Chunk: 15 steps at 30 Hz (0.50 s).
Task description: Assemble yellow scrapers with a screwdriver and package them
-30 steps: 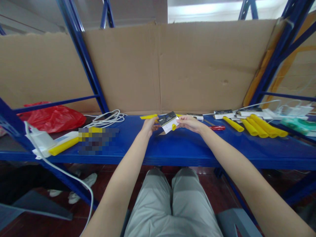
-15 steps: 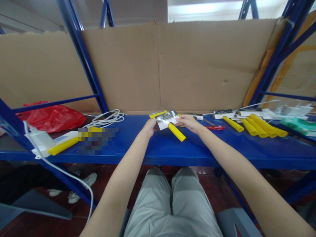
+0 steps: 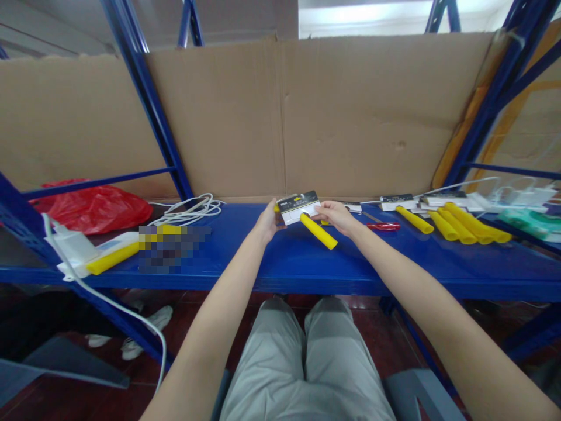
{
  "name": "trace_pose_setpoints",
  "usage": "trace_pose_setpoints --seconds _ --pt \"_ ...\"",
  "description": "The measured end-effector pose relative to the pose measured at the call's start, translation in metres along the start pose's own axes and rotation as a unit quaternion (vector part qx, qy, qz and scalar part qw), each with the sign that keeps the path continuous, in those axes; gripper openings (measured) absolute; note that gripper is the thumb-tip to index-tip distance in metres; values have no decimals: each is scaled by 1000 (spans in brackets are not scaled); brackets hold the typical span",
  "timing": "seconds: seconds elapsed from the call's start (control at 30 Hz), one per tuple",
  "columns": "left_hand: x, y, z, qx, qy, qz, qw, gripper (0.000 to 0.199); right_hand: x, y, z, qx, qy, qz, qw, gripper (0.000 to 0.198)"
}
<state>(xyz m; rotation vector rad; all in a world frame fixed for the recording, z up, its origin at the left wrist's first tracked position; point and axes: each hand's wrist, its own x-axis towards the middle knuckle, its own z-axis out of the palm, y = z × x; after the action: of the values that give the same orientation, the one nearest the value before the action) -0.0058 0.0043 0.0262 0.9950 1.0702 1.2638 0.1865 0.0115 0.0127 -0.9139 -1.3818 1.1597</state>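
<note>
Over the middle of the blue shelf, a black-and-white packaging card (image 3: 300, 207) is held up between both hands. A yellow tube-shaped handle (image 3: 319, 231) sticks out of its lower edge and slants down to the right. My left hand (image 3: 268, 222) grips the card's left side, fingers partly behind it. On the right side, my right hand (image 3: 333, 216) pinches the card's edge between thumb and fingers. What lies behind the card is mostly hidden. Close to my right hand lies a red-handled tool (image 3: 383, 226) on the shelf.
Several carded yellow-handled pieces (image 3: 458, 225) lie at the right, near a green-and-white packet (image 3: 528, 223). At the left are a red plastic bag (image 3: 94, 204), coiled white cable (image 3: 193, 209), a white power strip (image 3: 103, 250) and another yellow handle (image 3: 114, 257). Cardboard (image 3: 280, 117) stands behind.
The card has tilted so its black printed face shows more fully, and the yellow handle has swung slightly right. A yellow strip behind the card is now mostly covered.
</note>
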Motion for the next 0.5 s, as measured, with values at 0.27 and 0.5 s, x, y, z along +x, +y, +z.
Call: trace_pose_setpoints --seconds 0.27,0.5 --pt "6 -4 -1 27 -59 2 998 50 -7 -7 2 -57 37 -13 998 22" --pt "6 -9 1 -3 -67 95 993 22 -3 -1 -1 -56 36 -21 998 18"
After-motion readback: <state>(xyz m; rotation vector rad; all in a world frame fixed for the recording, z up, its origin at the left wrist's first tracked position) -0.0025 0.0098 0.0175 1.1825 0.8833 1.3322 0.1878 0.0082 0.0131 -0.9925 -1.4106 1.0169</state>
